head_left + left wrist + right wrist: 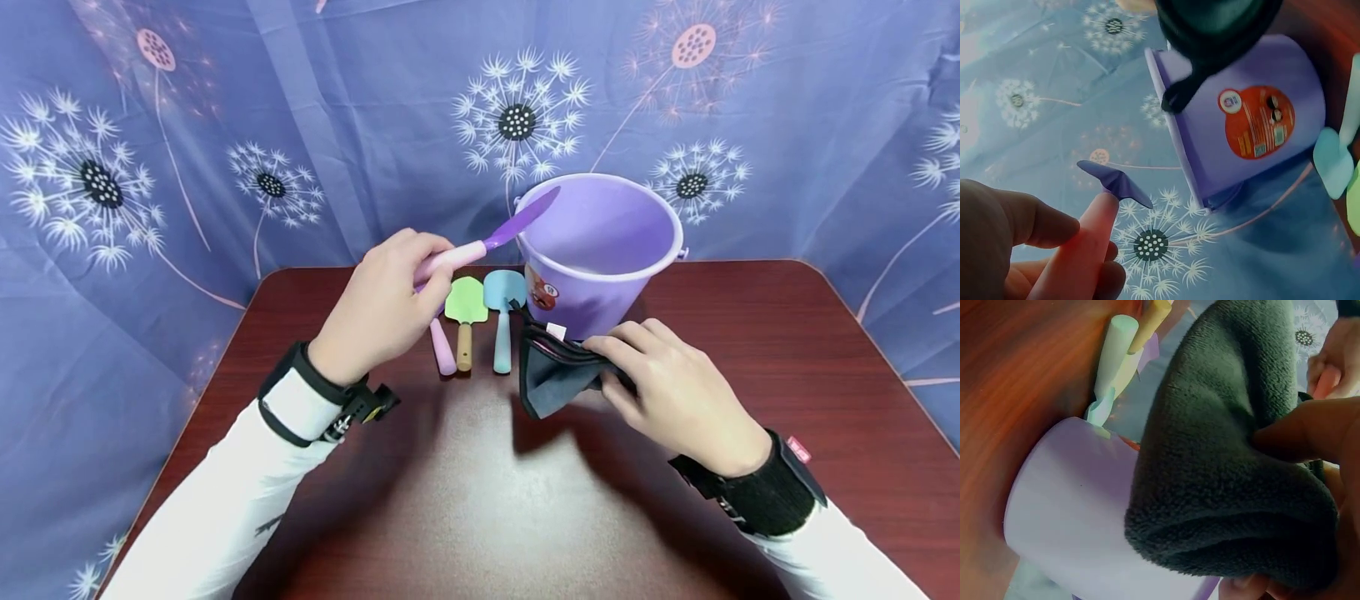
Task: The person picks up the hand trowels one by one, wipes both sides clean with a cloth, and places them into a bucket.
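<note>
**Trowel and cloth held up beside a purple bucket**

The trowel (pixel 501 236) has a smooth pink handle and a narrow purple blade, creased along its middle. The left hand (pixel 386 296) grips it by the handle, thumb along one side and fingers curled beneath. It slants upward from where I stand, its blade toward the bucket (pixel 596 302) and its tip in line with the near part of the rim.

The cloth (pixel 555 379) is dark grey and fleecy, folded in layers, with black edging and a small white tag. The right hand (pixel 675 387) pinches it, bunched, in front of the bucket, one corner drooping.
</note>
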Action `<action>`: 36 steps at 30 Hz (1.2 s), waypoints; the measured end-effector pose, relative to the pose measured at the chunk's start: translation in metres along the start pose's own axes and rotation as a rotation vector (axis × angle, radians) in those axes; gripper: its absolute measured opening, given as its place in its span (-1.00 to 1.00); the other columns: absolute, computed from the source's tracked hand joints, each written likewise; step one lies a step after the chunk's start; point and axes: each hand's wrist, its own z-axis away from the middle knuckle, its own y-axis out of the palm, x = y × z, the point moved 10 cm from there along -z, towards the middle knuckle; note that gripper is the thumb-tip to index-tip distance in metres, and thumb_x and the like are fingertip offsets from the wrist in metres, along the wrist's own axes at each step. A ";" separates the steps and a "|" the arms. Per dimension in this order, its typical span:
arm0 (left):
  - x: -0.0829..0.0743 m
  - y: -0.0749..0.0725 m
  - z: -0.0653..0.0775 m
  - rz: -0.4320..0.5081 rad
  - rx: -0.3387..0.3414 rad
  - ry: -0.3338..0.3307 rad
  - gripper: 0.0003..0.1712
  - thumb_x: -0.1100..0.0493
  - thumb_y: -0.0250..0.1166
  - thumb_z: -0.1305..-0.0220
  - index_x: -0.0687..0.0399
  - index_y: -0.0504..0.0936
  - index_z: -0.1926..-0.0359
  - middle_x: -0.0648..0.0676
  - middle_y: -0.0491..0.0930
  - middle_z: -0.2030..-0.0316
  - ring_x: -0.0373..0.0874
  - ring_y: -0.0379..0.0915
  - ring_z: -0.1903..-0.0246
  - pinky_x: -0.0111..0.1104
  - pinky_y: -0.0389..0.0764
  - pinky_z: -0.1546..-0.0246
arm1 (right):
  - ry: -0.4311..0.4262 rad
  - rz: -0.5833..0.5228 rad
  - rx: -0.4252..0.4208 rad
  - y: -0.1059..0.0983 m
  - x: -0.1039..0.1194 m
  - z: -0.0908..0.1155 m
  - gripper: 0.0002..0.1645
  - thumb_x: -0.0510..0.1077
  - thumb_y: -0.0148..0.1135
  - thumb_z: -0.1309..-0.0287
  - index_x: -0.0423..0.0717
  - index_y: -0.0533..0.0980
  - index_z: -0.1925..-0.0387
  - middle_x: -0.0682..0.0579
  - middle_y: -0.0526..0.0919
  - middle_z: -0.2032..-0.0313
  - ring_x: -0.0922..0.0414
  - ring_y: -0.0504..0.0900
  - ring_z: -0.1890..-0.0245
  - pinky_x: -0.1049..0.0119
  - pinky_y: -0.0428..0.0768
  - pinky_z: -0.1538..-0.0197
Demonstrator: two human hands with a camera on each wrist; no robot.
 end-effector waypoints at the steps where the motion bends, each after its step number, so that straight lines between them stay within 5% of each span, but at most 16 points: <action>1: -0.001 0.001 -0.005 -0.020 0.007 0.005 -0.75 0.17 0.21 -0.54 0.16 0.74 -0.04 0.07 0.57 0.27 -0.02 0.42 0.24 -0.16 0.42 0.21 | 0.007 -0.002 0.011 0.001 0.000 0.001 -0.53 -0.20 0.35 -0.18 -0.04 0.66 -0.15 0.03 0.68 0.01 0.02 0.55 0.16 0.04 0.60 0.26; 10: -0.013 0.020 -0.051 -0.157 0.125 0.024 -0.67 0.13 0.16 -0.60 0.23 0.71 -0.14 0.10 0.55 0.18 -0.02 0.39 0.15 -0.21 0.45 0.09 | 0.010 -0.024 0.079 0.006 0.001 0.007 -0.48 -0.23 0.39 -0.15 -0.04 0.64 -0.18 0.04 0.66 -0.01 0.03 0.56 0.14 0.04 0.61 0.27; 19: -0.024 0.050 -0.090 -0.243 0.198 0.054 -0.84 0.24 0.19 -0.54 0.23 0.65 0.04 0.14 0.60 0.15 0.04 0.49 0.12 -0.19 0.49 0.04 | -0.039 -0.046 0.103 0.009 0.006 0.010 -0.51 -0.25 0.44 -0.14 -0.11 0.64 -0.16 0.03 0.67 0.02 0.01 0.59 0.09 0.03 0.63 0.10; 25: -0.028 0.076 -0.114 -0.310 0.280 0.032 -0.86 0.30 0.14 -0.52 0.17 0.63 0.06 0.11 0.65 -0.01 0.07 0.57 -0.07 -0.27 0.55 0.02 | -0.038 -0.044 0.118 0.011 0.009 0.010 -0.51 -0.25 0.44 -0.13 -0.11 0.65 -0.14 0.04 0.66 0.05 0.02 0.59 0.10 0.04 0.63 0.09; 31: -0.030 0.106 -0.129 -0.440 0.360 0.008 -0.78 0.07 0.28 -0.52 -0.02 0.78 -0.01 -0.05 0.74 -0.06 0.11 0.54 -0.15 -0.11 0.60 -0.12 | -0.047 -0.048 0.138 0.014 0.013 0.010 -0.52 -0.26 0.44 -0.12 -0.11 0.65 -0.12 0.04 0.66 0.06 0.03 0.59 0.12 0.06 0.63 0.09; 36: -0.030 0.124 -0.135 -0.512 0.388 -0.020 -0.69 -0.15 0.38 -0.44 -0.07 0.74 0.03 -0.01 0.72 -0.02 0.06 0.50 -0.07 -0.08 0.39 -0.17 | -0.048 -0.053 0.152 0.016 0.015 0.010 -0.51 -0.27 0.44 -0.12 -0.10 0.66 -0.13 0.05 0.66 0.06 0.04 0.59 0.12 0.07 0.63 0.11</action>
